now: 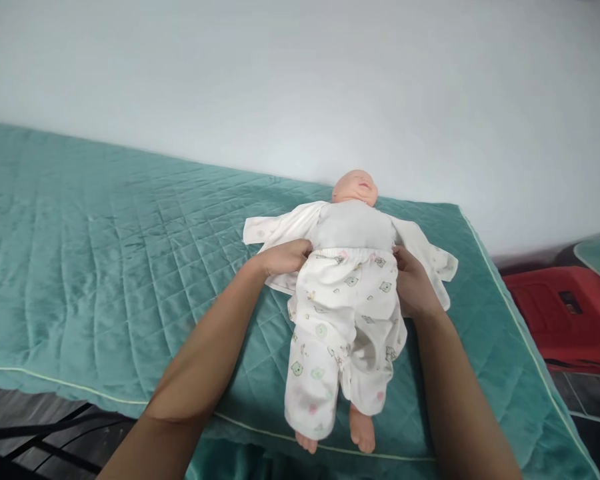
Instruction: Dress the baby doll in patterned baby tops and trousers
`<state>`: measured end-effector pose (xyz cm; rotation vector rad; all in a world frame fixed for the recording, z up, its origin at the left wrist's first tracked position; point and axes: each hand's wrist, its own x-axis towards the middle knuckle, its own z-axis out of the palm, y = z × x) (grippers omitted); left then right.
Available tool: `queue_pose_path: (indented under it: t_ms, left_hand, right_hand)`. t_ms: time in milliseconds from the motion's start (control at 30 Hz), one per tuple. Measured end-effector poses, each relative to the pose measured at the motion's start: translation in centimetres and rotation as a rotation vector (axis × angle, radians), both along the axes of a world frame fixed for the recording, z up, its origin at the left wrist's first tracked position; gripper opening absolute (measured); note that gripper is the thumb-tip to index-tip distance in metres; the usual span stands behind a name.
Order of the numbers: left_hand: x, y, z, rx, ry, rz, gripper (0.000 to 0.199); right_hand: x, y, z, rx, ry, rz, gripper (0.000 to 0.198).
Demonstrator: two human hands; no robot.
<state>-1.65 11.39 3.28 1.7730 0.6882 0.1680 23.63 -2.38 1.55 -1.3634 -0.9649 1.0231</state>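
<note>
A baby doll [355, 227] lies on its back on the green quilted cover, its head by the wall and its feet toward me. White printed baby pants [347, 313] are on its legs, the waistband up at the belly. Around its arms lies a white baby jacket [420, 247], spread open at the front. My left hand [287, 257] is closed at the left end of the waistband, fingertips partly hidden. On the other side, my right hand [413, 283] grips the waistband's right end. Both of the doll's feet stick out below the pant legs.
The green quilted cover [105, 267] stretches far to the left and ends at a piped edge near me. A pale wall [280, 87] rises behind it. Beyond the right edge stands a red plastic seat [560, 313]. Dark metal bars [45, 433] show at the lower left.
</note>
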Motion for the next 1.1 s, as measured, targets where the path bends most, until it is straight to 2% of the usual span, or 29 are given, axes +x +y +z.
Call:
queue_pose_path:
  t_ms: [167,367,500,700,867,1000,1100]
  left_hand:
    - [0.2,-0.6,-0.8,-0.177,-0.169,0.062,0.01]
    - [0.1,-1.0,-0.8,-0.242,-0.244,0.155,0.011]
    - [0.0,-1.1,-0.4,-0.175,-0.197,0.11,0.012]
    - [-0.5,-0.6,0.2,0.015,-0.116,0.036,0.015]
    - [-1.1,-0.3,0.0,0.056,-0.105,0.147,0.017]
    - [-1.3,-0.2,0.0,-0.081,-0.242,0.216,0.016]
    - [-1.6,-0.3,0.4,-0.18,-0.296,0.195,0.023]
  right_hand:
    - [-0.5,-0.2,1.3,0.01,0.07,-0.028,0.034]
    - [-0.3,-0.2,1.7,-0.069,0.039,-0.014,0.037]
    - [-0.4,-0.2,1.5,-0.109,0.044,0.018,0.04]
    - [0.1,-0.2,0.9,-0.006,0.041,0.032,0.034]
    - [1.1,0.0,0.1,0.017,-0.09,0.053,0.025]
    - [1.7,0.3,-0.5,0.009,-0.35,-0.04,0.02]
    - [1.9,0.4,-0.7,-0.011,-0.475,-0.066,0.02]
